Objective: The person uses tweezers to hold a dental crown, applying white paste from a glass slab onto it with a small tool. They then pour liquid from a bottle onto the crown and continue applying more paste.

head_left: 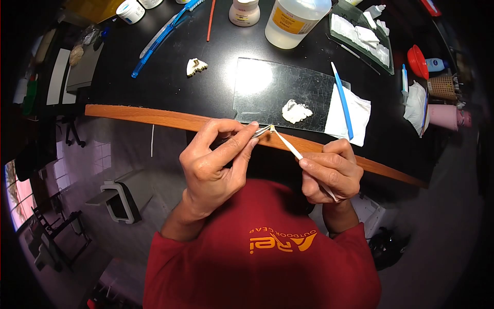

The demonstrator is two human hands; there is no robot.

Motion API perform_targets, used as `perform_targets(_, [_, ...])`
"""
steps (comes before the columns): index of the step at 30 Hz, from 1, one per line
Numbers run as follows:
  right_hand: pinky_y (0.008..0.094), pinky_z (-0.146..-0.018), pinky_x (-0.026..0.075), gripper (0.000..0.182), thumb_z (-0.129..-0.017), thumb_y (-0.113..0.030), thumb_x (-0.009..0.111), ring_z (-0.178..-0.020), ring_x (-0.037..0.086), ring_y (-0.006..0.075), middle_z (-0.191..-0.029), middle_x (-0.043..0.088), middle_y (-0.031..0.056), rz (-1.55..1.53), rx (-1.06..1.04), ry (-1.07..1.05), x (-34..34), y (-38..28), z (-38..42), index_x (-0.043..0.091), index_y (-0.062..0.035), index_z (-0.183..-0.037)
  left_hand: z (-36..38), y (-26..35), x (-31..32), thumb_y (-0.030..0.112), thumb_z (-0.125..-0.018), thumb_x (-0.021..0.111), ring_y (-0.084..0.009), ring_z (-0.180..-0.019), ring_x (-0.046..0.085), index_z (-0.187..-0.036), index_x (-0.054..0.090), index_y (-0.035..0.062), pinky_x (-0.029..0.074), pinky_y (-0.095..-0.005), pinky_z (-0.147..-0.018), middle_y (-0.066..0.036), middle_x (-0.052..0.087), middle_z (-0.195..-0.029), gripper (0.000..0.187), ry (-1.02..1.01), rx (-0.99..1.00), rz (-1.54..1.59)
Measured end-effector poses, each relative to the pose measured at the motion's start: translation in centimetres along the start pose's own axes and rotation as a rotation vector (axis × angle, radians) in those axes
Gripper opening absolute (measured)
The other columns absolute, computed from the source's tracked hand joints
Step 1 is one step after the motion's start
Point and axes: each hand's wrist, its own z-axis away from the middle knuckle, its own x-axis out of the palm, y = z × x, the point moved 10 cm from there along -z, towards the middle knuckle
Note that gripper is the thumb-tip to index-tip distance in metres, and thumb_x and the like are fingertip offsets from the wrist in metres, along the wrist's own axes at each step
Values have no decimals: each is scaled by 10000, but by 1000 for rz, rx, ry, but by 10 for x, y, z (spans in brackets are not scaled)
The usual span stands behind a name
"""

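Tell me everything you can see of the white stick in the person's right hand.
The white stick is slim and plain, perhaps plastic, and narrows toward its far tip. It slants, pinched in the right hand, its rear end poking out below the fingers. Its tip meets, or nearly meets, a tiny pale piece near the wooden table edge; actual contact is too small to tell.

A glossy black bench with an orange-brown wooden front edge curves across the room, pale light glaring off its top. Below spreads a smooth grey-purple floor. At far left, a bright, dark-barred window stands near dark-framed furniture.
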Motion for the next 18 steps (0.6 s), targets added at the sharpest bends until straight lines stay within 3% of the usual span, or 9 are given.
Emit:
perform_targets(6, [279,-623,436,271,-772,4,730,-682,551,156,-830,806,46,19,25,-8,0,3,1,817,-58,-1020,0,1,0,-99,-814,856,-178,-798,718,-1128,840,23,585,-291,-701,-93,742,-961,337,-4,-4,1])
perform_targets(18, [271,-624,449,250,-799,1,707,-669,558,144,-808,804,36,0,45,-15,-1,4,2,803,-52,-1023,4,-1,0,-120,-812,853,-189,-891,752,-1123,839,15,600,-287,-776,-105,743,-1007,340,-3,-2,55])
